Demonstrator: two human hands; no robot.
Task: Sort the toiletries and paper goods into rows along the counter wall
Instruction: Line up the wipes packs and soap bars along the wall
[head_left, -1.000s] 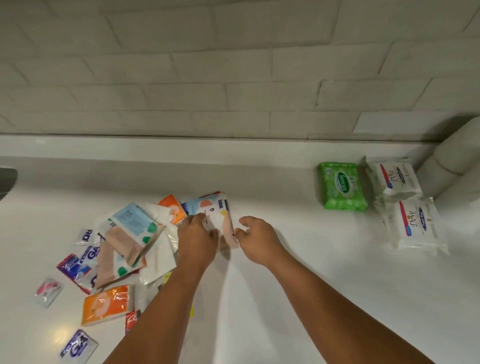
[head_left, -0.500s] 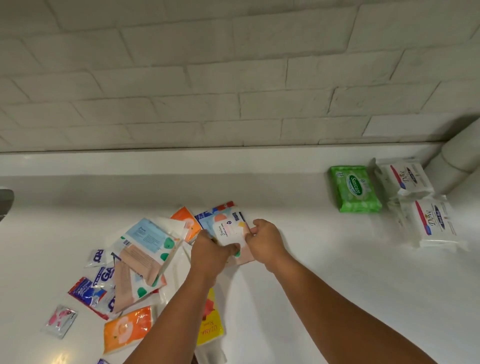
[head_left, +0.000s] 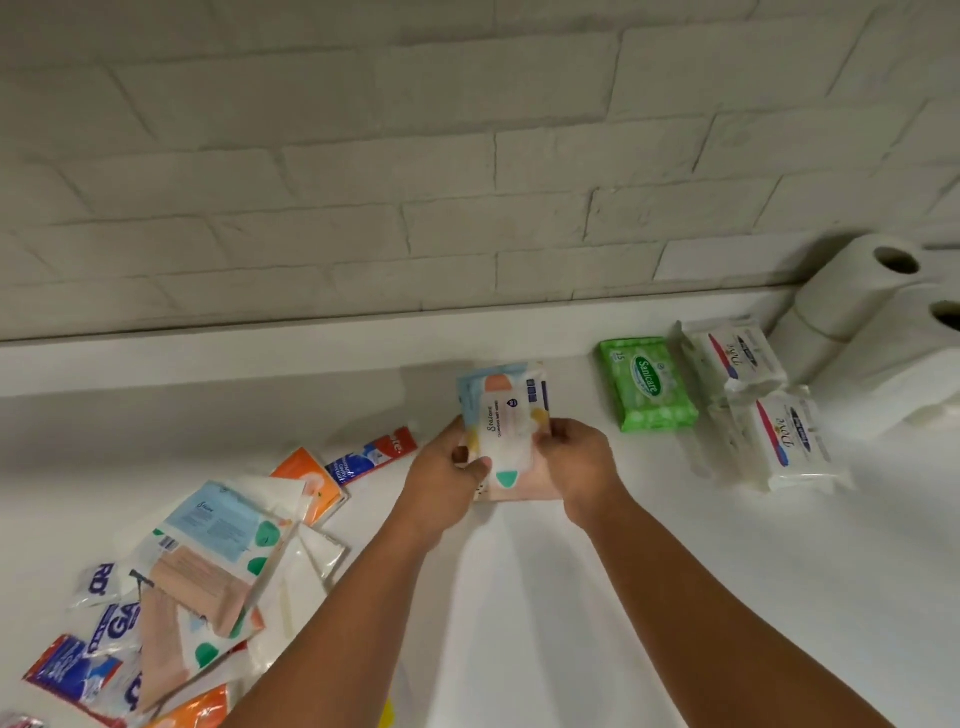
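Pastel wipe packs (head_left: 511, 415) are gripped at their sides by my left hand (head_left: 447, 480) and right hand (head_left: 582, 462), close to the wall (head_left: 467, 208) left of the green pack (head_left: 647, 384), so I judge I'm mid-placement and next need to set them down squarely in that row.

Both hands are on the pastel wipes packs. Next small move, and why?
Probably set the pastel blue-and-peach plastic wipes packs down by the wall, just left of the green plastic wipes pack. The left hand and right hand both grip them near bare white counter there, and the green pack and two white soft wipes packs already form rows at the wall.
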